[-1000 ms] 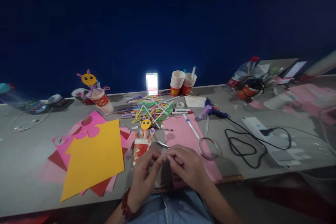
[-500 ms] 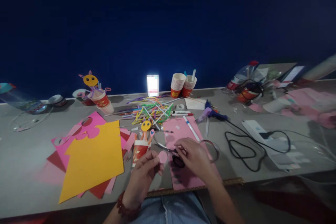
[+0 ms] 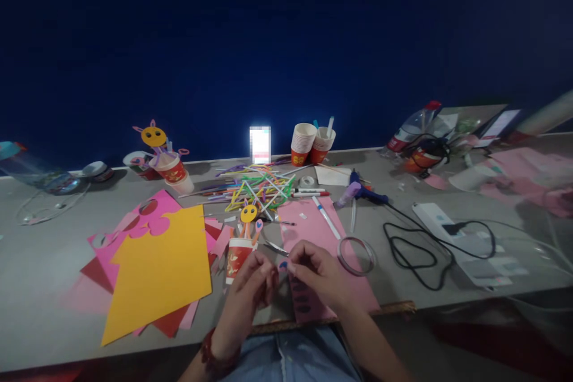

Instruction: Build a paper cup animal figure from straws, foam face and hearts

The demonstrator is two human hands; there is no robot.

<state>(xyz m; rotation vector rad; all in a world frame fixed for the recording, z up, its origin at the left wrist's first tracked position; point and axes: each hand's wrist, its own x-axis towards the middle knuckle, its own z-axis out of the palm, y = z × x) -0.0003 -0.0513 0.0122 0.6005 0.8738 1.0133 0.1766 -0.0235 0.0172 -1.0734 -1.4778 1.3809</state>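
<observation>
Between the thumb and fingertips of my right hand is a small pink paper oval with a blue mark on it. My left hand is just left of the oval, its fingers bent in and close together; whether anything is in them is hidden. Behind the hands the blades of scissors show, while my right hand covers their handles. A red and white paper cup with a yellow rabbit-eared face on top stands beside my left hand. Under my right hand lies a pink sheet.
A yellow sheet tops a pile of coloured paper at left. Pipe cleaners are heaped in the middle, before stacked cups. A glue gun, a tape ring and a power strip lie to the right.
The pink oval has passed from my left hand to my right and now shows its blue mark. My right hand has moved left, off the scissors' handles.
</observation>
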